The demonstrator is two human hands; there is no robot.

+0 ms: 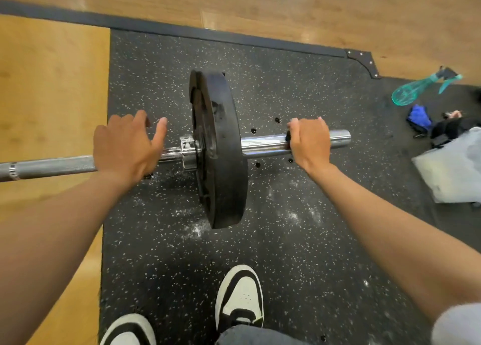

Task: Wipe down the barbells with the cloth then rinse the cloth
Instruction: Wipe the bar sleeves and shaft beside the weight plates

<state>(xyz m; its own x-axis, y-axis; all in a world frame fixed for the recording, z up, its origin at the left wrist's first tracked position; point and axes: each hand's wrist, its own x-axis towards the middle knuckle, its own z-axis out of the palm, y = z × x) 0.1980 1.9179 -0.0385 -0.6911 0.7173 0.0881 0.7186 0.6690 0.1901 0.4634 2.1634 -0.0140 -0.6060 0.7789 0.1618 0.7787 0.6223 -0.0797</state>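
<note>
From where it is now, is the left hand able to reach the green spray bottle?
Probably not. The left hand rests on the barbell shaft, and the weight plate and right hand lie between it and the spray bottle.

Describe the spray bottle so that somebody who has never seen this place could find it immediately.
Start at the black speckled rubber mat where the barbell lies, and look past the bar's chrome sleeve end to the mat's far right corner. There the spray bottle lies on its side. It is translucent teal with a trigger head, unlike the blue cloth beside it.
</note>
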